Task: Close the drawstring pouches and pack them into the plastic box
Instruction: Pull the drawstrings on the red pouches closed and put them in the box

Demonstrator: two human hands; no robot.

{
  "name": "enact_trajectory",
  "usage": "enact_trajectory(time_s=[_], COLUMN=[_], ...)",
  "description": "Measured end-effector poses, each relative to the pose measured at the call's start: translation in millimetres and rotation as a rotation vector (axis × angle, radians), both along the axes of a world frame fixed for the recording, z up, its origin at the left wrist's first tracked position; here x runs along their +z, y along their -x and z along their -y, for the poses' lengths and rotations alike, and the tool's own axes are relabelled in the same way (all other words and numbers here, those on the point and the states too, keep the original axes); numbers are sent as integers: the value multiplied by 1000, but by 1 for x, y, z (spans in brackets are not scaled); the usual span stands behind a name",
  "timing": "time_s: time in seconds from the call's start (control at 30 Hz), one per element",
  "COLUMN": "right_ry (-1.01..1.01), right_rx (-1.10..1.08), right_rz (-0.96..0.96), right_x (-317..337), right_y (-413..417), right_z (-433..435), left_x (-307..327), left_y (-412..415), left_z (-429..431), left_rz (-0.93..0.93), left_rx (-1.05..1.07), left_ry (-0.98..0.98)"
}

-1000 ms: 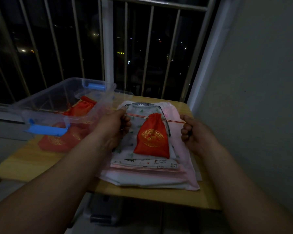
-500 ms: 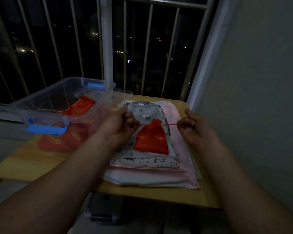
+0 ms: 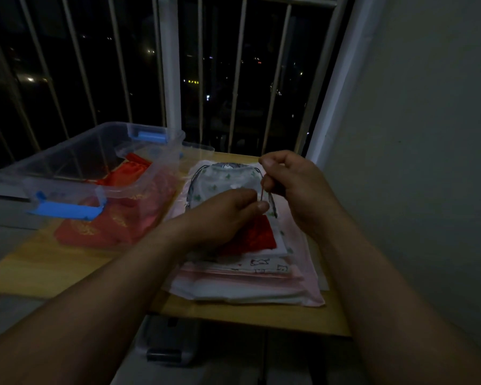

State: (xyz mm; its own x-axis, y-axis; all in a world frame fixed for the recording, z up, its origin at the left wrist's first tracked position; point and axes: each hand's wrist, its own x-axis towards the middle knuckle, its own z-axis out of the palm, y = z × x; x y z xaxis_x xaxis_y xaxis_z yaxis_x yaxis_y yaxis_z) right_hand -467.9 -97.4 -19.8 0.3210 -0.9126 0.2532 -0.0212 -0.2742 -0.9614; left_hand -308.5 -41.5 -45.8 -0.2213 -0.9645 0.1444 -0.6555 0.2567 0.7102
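Red drawstring pouch (image 3: 257,236) lies on a stack of fabric bags (image 3: 250,276) on the wooden table (image 3: 39,270). Both hands, stretched apart 1 second ago, have now come together: left hand (image 3: 228,215) and right hand (image 3: 295,184) pinch its cords (image 3: 262,190), likely finishing the closure. Clear plastic box (image 3: 95,162) waits left, holding red pouches.

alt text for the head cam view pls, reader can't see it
Two bare hands work the red cord of a small red drawstring pouch: the left hand and the right hand both pinch it, above a stack of pale fabric bags. On the wooden table, a clear plastic box holds more red pouches.
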Motion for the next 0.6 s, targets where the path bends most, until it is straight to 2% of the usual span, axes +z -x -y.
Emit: enact_trajectory(time_s=[0.1, 0.27, 0.43, 0.6], right_ry=[64, -7, -112, -175], right_rx=[-8, -251, 68, 87], right_rz=[-84, -311, -464, -412], right_x=[0, -16, -14, -18], right_y=[-5, -2, 4, 3], right_z=[-3, 6, -3, -4], left_x=[1, -3, -3, -6], left_y=[4, -1, -4, -2], left_z=[0, 7, 8, 10], left_rz=[0, -245, -329, -305], left_rx=[2, 114, 165, 207], left_ry=[1, -22, -25, 59])
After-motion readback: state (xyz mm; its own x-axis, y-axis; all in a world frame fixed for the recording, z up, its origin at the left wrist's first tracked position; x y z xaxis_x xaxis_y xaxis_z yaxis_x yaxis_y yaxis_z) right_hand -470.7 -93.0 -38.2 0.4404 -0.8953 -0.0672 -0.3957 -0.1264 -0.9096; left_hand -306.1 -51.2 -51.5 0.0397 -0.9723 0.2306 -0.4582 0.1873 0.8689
